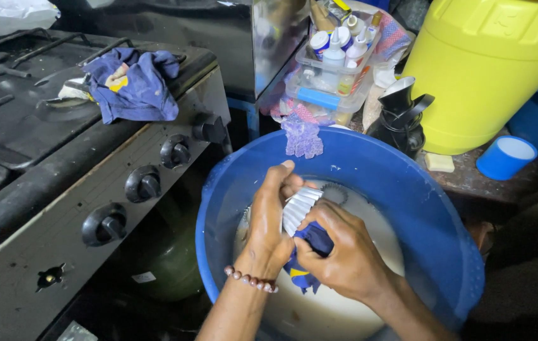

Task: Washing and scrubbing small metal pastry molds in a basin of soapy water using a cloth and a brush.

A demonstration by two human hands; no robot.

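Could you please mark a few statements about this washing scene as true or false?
1. The left hand holds a ribbed metal tin over the blue basin. True.
2. The right hand presses a yellow sponge on the tin. False: it presses a blue cloth.
3. A blue rag lies on the stove. True.
4. The basin is dry. False: it holds milky water.

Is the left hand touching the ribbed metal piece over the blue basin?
Touching. The head view shows the left hand gripping the ribbed metal piece, fingers wrapped on its edge.
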